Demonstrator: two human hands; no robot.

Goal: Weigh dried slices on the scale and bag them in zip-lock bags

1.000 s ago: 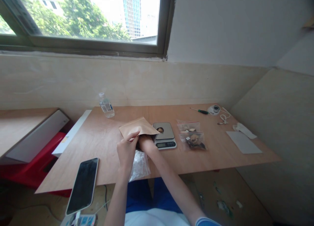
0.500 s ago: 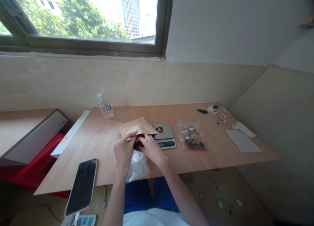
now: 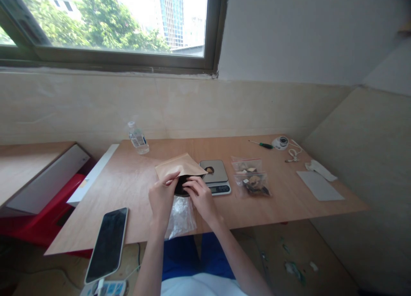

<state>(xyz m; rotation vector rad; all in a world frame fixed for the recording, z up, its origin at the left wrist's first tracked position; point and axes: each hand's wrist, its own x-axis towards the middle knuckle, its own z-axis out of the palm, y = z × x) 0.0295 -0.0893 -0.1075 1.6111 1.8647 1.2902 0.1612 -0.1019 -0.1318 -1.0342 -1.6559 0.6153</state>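
Note:
A brown kraft paper pouch [image 3: 175, 164] lies tilted over the table with its dark mouth facing me. My left hand [image 3: 162, 197] pinches the pouch's near edge between thumb and fingers. At the opening, the fingers of my right hand [image 3: 201, 197] are bunched together; whatever they may hold is too small to make out. Just beyond, a kitchen scale [image 3: 216, 171] carries a small brown-and-tan dried piece [image 3: 209, 170] on its plate. Clear plastic bags [image 3: 181, 219] lie under my hands at the table's front edge.
Two zip bags of dried pieces [image 3: 253, 185] lie right of the scale. Farther right are a screwdriver [image 3: 265, 145], a white camera [image 3: 280, 142] with cable, and a white sheet [image 3: 319, 185]. A water bottle [image 3: 138, 139] stands back left; a phone [image 3: 107, 240] sits at the front left.
My right hand has drawn back slightly to the right, its fingers coming out of the pouch's mouth, and more of the dark inside shows. The left hand keeps its hold.

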